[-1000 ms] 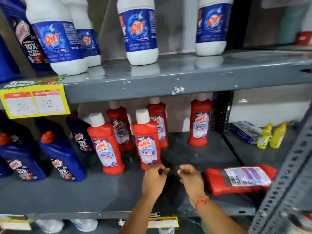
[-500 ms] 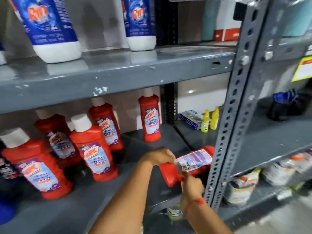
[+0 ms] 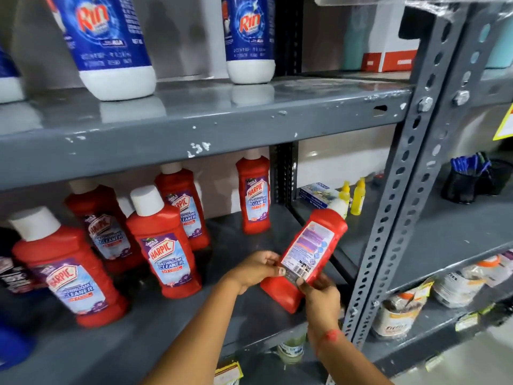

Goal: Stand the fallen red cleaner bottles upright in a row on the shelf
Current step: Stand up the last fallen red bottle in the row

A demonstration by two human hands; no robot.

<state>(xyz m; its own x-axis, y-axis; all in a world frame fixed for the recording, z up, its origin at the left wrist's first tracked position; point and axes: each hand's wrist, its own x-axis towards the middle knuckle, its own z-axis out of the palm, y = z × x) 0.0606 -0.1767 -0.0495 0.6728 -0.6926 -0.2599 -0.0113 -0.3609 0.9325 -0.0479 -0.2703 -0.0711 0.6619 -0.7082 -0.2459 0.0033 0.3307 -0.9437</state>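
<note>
Over grey shelf (image 3: 166,323), left hand (image 3: 254,269) and right hand (image 3: 322,294) pinch tilted red bottle (image 3: 308,254), base seemingly lifted.

Held bottle (image 3: 306,254) tilted at shelf (image 3: 155,323) right end; 5 bottles upright to its left.

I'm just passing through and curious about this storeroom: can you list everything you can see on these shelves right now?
Standing red cleaner bottles: five, red with white caps, middle shelf.
Held red bottle: one, red, tilted, back label showing, base near the shelf front.
Rin bottles: at least two, white with blue labels, top shelf.
Yellow bottles: two, yellow, right bay, at the back.
Small box: one, blue and white, beside the yellow bottles.
Pen holder: one, black, holding blue pens, far right.
Shelf: grey metal.
Left hand: gripping the bottle's lower part.
Right hand: gripping its base; red thread at the wrist.
</note>
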